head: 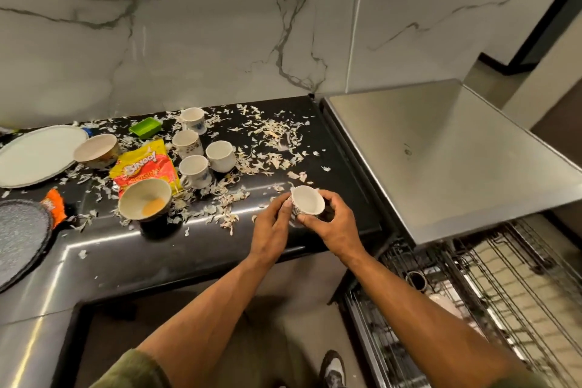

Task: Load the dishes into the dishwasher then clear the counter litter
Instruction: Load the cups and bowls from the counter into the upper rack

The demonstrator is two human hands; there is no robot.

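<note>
Both hands, left hand [273,224] and right hand [330,220], grip cup [307,201] | near counter [189,249] front edge | beside dishwasher rack [504,277]

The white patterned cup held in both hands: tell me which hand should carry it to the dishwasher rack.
Right, probably. The right hand already grips the white patterned cup and lies on the side of the open wire dishwasher rack. The left hand sits nearer the remaining white cups on the black counter.
</note>
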